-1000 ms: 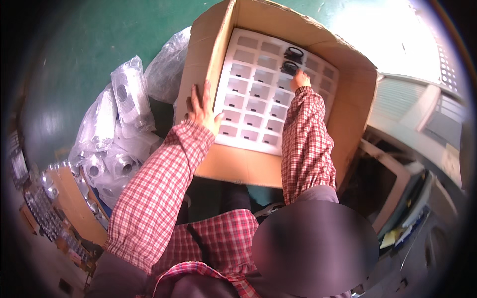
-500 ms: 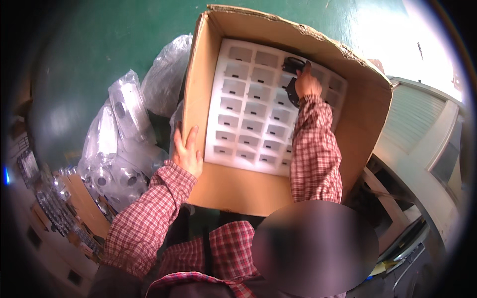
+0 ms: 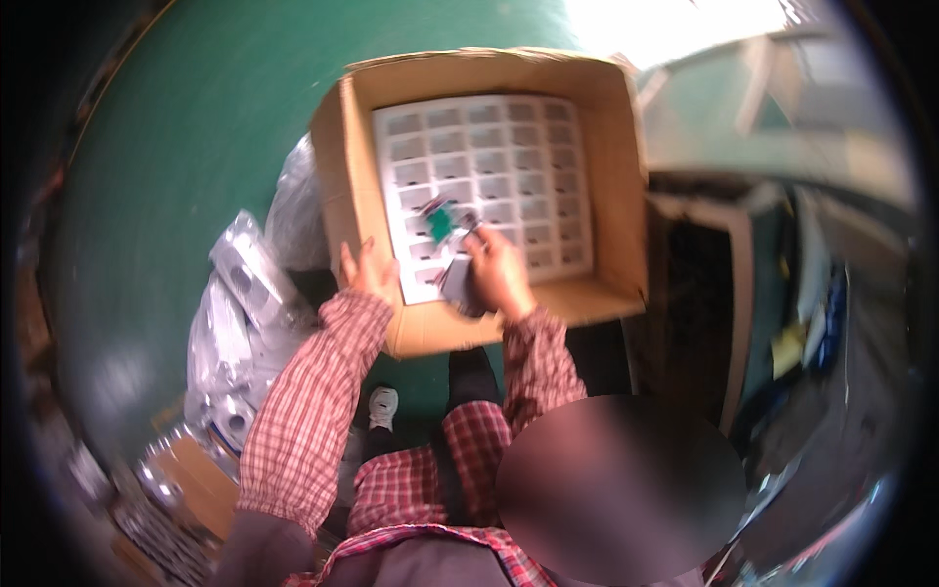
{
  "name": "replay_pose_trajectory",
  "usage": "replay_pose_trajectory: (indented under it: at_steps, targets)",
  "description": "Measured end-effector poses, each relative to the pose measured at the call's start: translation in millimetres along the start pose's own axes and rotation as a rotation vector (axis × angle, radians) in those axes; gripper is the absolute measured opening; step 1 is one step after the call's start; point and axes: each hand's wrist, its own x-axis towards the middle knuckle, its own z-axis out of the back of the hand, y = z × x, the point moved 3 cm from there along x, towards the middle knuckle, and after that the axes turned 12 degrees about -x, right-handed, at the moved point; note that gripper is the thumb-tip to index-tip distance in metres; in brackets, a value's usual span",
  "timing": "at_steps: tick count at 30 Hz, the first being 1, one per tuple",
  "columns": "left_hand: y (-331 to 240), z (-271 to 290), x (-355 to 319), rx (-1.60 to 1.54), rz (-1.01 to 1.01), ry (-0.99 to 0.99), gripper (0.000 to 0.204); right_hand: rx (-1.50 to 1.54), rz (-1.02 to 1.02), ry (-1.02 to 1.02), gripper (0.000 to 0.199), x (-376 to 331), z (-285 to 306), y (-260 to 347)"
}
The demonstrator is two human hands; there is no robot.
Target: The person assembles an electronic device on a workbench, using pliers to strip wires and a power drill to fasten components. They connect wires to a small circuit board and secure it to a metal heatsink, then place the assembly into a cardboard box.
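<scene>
We count one left hand (image 3: 372, 272), one right hand (image 3: 501, 271), two checked sleeves (image 3: 311, 416), one carton (image 3: 618, 186), one white tray (image 3: 394, 207) with five columns of pockets (image 3: 529, 184), one green piece (image 3: 439, 225), one grey piece (image 3: 462, 286) and one shoe (image 3: 383, 406).

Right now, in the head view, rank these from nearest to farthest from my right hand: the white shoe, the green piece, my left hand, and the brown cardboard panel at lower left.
From your right hand:
1. Green piece: blurred, just up and left.
2. Left hand: across to the left.
3. White shoe: below, left.
4. Brown cardboard panel: far lower left.
</scene>
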Motion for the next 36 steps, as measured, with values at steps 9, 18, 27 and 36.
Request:
replay_pose_trajectory:
  at_steps: [9, 18, 27, 36]
  targets:
    - [-30.3, 132.3, -317.8, -1.656, 0.65, 1.056, 0.07, 0.634, 0.11, 0.3, 0.018, -431.4, 88.6, 127.3]
    - [-166.4, 194.3, -568.1, -0.424, -0.673, 1.91, 0.059, 1.32, -0.494, -0.376, 0.022, -812.4, 122.9, 119.6]
    - [-150.4, 160.0, -870.8, -0.089, -0.581, 2.573, 0.055, 1.021, -0.736, -1.159, 0.023, -1145.7, 64.0, 151.2]
    - [-153.3, 101.8, -1143.4, -0.215, 0.12, 2.941, 0.126, 1.367, -0.105, -1.54, 0.034, -1324.1, 80.2, 72.7]
